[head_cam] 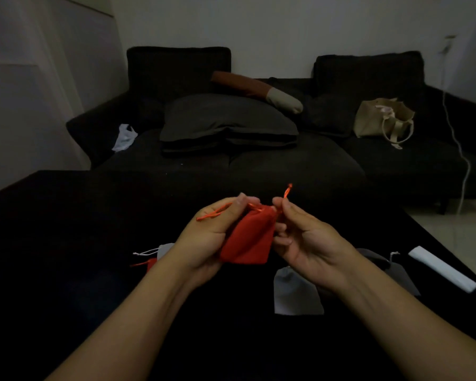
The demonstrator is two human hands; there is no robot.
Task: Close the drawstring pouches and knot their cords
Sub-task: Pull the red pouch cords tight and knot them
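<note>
Both hands hold the red pouch (248,237) upright (mouth pointing away).

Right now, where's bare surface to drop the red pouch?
Free: the black surface left of the left hand, and the far strip toward the sofa. Crowded: a grey pouch and white strip by the right hand; small pouches at the left wrist. Both hands hold the red pouch.
</note>
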